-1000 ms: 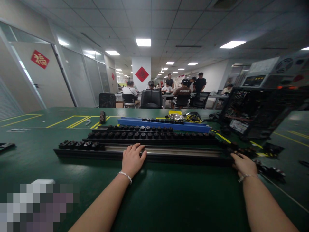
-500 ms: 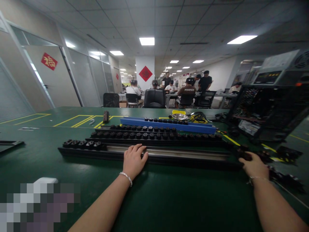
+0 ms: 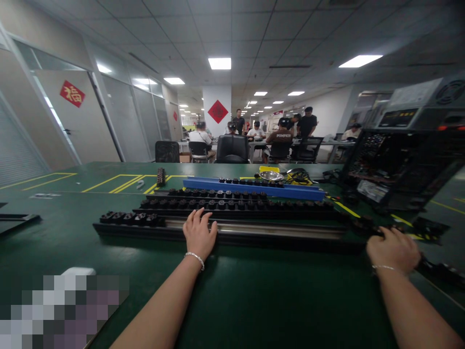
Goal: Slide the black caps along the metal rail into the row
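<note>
My left hand (image 3: 198, 233) lies flat with fingers stretched out on a long black rail (image 3: 254, 232) that runs across the green table (image 3: 254, 295). Several black knob-like parts (image 3: 131, 218) sit at the rail's left end. My right hand (image 3: 394, 249) is past the rail's right end, fingers curled over a small black part (image 3: 378, 232); its fingertips are hidden. Two more black rails with rows of parts (image 3: 232, 206) lie behind, then a blue rail (image 3: 254, 189).
An open black machine case (image 3: 395, 169) stands at the right. Loose black parts (image 3: 436, 269) lie by the right edge. A metal bowl (image 3: 271, 175) and cables sit behind the blue rail. Several people sit and stand at desks (image 3: 279, 135) far back.
My right hand has moved right, off the rail's end, and closed over a black part. My left hand has stayed on the rail. The view has shifted slightly.
</note>
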The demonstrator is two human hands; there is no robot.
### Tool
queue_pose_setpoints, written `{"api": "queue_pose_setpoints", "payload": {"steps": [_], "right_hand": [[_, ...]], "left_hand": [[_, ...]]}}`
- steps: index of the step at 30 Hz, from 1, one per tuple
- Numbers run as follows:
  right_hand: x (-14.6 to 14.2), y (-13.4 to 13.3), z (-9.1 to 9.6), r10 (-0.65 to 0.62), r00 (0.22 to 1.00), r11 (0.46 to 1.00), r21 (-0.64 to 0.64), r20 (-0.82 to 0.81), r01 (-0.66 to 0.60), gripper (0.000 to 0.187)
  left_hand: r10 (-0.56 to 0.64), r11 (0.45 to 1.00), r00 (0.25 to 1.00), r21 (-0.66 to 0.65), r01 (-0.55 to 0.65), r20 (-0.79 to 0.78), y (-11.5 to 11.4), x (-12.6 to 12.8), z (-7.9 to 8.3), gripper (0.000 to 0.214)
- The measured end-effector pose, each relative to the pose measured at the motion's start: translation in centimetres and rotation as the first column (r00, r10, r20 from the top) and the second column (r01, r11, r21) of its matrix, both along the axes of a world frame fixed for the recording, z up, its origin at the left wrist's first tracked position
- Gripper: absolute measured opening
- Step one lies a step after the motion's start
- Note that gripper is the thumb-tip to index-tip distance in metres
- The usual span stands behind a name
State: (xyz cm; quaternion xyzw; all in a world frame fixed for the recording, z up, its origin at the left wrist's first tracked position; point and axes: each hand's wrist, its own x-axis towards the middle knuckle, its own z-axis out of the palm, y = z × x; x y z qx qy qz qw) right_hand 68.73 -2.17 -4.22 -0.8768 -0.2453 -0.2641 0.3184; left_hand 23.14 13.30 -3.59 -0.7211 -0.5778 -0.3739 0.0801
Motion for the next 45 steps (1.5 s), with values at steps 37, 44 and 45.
{"api": "queue_pose_setpoints", "payload": {"steps": [37,44,45], "right_hand": [[-9.6,2.3,0.2,0.345,0.934,0.894,-0.336,0.093,-0.297,0.047],[-9.3,2.3,0.2,0.355,0.932,0.888,-0.337,0.076,-0.311,0.047],[-9.3,2.2,0.2,0.356,0.932,0.888,-0.336,0.072,-0.314,0.047]], "left_hand": [[0.558,0.82,0.613,-0.259,-0.509,0.559,4.5,-6.9,-0.2,0.027],[0.55,0.828,0.638,-0.249,-0.503,0.54,4.4,-6.9,-0.6,0.029],[0.548,0.831,0.65,-0.252,-0.497,0.526,4.4,-6.9,-0.6,0.03]]}}
